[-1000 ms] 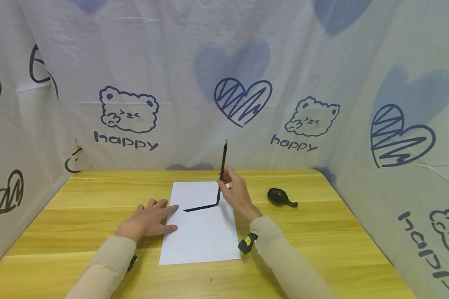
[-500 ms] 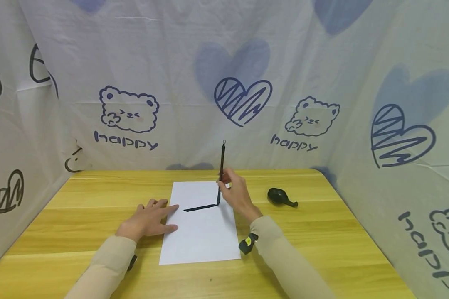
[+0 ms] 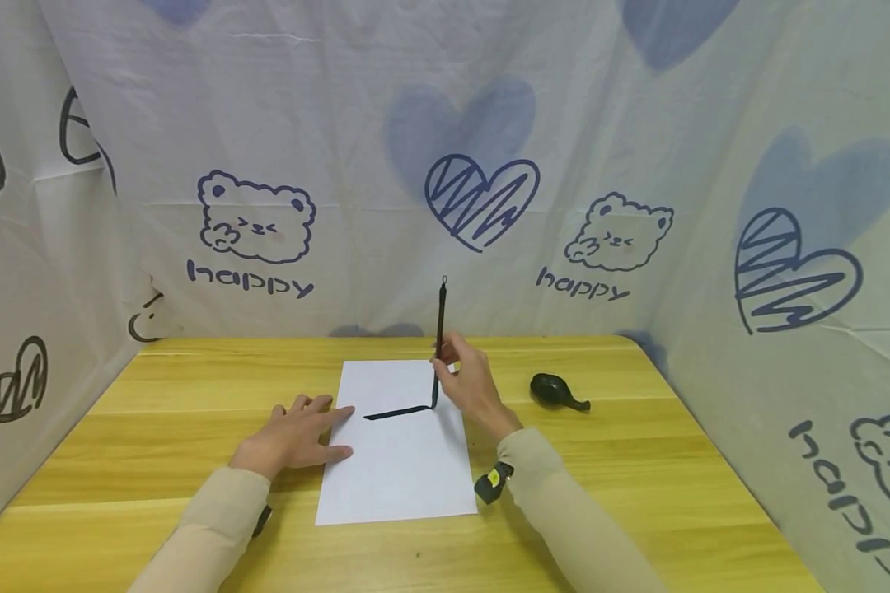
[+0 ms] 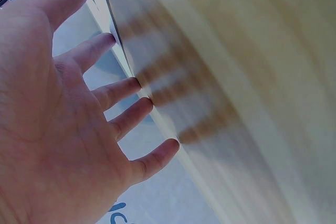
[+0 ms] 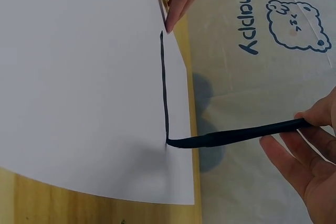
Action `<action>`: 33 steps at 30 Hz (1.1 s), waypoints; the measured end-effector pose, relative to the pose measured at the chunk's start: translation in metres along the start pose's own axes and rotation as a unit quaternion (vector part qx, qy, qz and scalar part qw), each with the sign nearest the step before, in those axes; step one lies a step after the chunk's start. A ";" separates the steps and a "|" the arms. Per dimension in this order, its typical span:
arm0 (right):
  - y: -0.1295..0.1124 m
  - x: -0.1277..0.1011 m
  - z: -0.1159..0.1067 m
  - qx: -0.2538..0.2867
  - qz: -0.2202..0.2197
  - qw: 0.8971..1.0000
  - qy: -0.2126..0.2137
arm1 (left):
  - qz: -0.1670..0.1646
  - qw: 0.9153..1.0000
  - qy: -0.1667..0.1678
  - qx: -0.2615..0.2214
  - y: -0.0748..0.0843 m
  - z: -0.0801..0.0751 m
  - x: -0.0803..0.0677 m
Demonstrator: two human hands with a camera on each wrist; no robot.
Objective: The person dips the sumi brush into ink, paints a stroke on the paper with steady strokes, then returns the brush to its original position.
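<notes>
At the table's centre lay the white paper [image 3: 400, 445], the left hand [image 3: 292, 436] spread flat on its nine-o'clock edge. The right hand [image 3: 470, 383] pinched the upright brush [image 3: 440, 329], tip touching the three-o'clock end of a black stroke [image 3: 396, 412]. Apparently that stroke was ending; lifting cleanly seemed next. No containers showed; a dark object [image 3: 556, 390] sat at three o'clock.

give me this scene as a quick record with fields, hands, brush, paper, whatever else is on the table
left hand: flat, fingers straight, pressing the left edge of the paper
right hand: pinches the brush upright
brush: black, tip touching the paper at the right end of the stroke
paper: white sheet, one horizontal black stroke
table: yellow wood
other: black object right of the paper, apart from it
backdrop: white cloth with bears, hearts, "happy"
</notes>
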State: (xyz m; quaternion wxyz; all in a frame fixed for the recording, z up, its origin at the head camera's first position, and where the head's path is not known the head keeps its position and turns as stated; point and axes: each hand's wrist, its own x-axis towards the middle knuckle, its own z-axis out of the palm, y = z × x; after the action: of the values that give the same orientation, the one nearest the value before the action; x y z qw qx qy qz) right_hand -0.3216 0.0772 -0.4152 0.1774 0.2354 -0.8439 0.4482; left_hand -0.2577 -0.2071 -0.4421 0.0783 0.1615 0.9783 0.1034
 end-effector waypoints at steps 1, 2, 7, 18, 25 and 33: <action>0.000 0.000 0.000 0.001 -0.001 1.000 0.001 | 0.000 1.000 0.000 0.001 0.000 0.000 0.000; 0.000 0.000 0.000 0.002 -0.002 1.000 0.001 | 0.001 1.000 0.001 0.002 0.000 0.000 0.000; -0.001 0.001 0.002 0.008 -0.002 1.000 0.002 | 0.003 1.000 0.002 0.010 0.000 0.001 -0.001; -0.003 0.003 0.009 0.015 -0.018 1.000 0.003 | 0.001 1.000 0.002 0.014 -0.001 0.002 0.001; -0.007 0.003 0.013 0.023 -0.020 0.999 0.010 | 0.004 1.000 0.004 0.021 -0.001 0.002 0.001; -0.015 0.006 0.009 0.041 -0.017 0.999 0.027 | 0.007 1.000 0.003 0.018 -0.002 0.003 0.002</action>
State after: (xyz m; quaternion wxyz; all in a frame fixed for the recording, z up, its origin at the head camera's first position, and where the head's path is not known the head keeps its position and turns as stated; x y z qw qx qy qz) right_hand -0.3196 0.0612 -0.4068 0.1976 0.2444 -0.8157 0.4856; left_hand -0.2592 -0.2084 -0.4458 0.0717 0.1697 0.9791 0.0866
